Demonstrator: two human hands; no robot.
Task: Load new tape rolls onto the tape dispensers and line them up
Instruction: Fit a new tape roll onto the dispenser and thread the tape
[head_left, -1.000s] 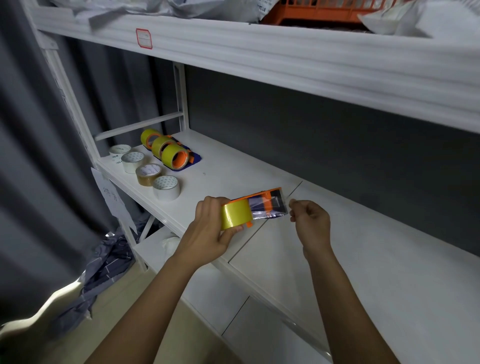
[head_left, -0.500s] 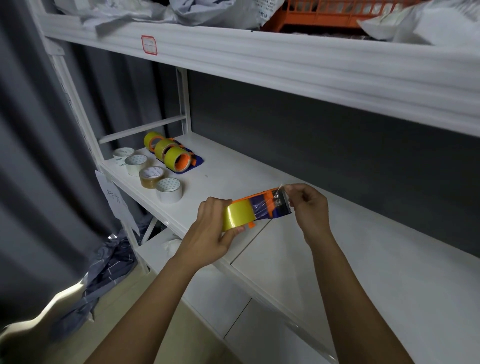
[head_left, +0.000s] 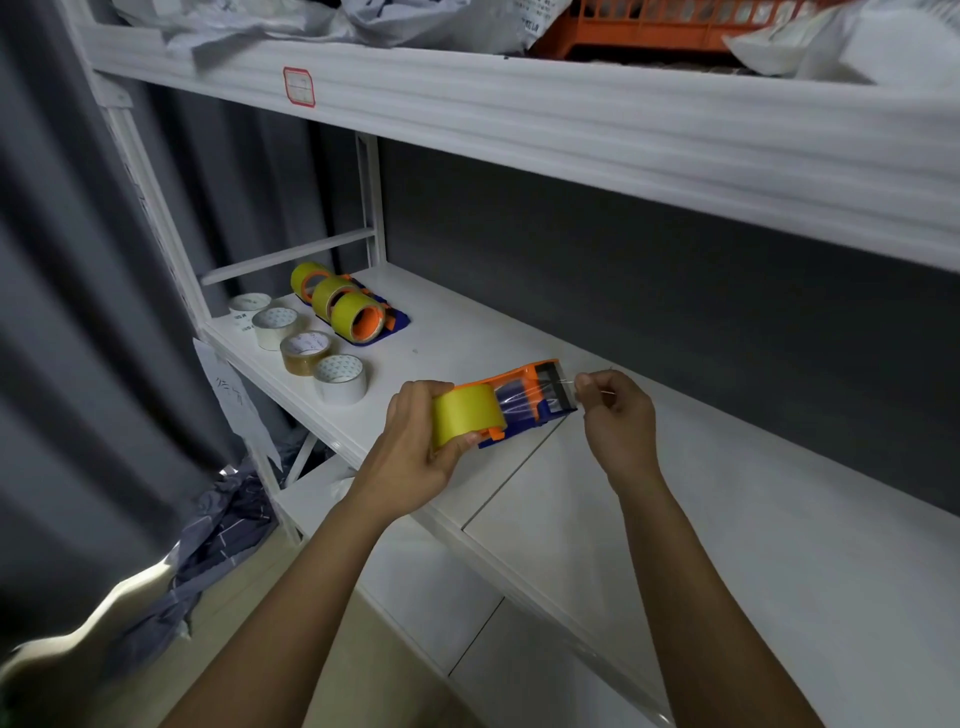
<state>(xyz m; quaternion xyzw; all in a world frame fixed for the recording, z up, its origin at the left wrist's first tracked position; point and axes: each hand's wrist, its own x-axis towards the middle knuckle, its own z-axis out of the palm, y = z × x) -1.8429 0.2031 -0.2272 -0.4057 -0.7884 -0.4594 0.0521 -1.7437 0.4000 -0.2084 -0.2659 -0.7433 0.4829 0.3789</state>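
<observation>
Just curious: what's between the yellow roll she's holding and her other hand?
In the head view, a clear tape strip stretches from the yellow roll over the dispenser to the right hand.

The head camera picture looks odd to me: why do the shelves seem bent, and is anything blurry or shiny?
Head view: the wide lens bows the white metal shelf edges, most near the borders; the room is dim, with a bright patch of light at lower left; the yellow tape roll on the orange dispenser looks sharp, the clear tape strip catches faint glare, and the forearms blur near the bottom edge.
</observation>
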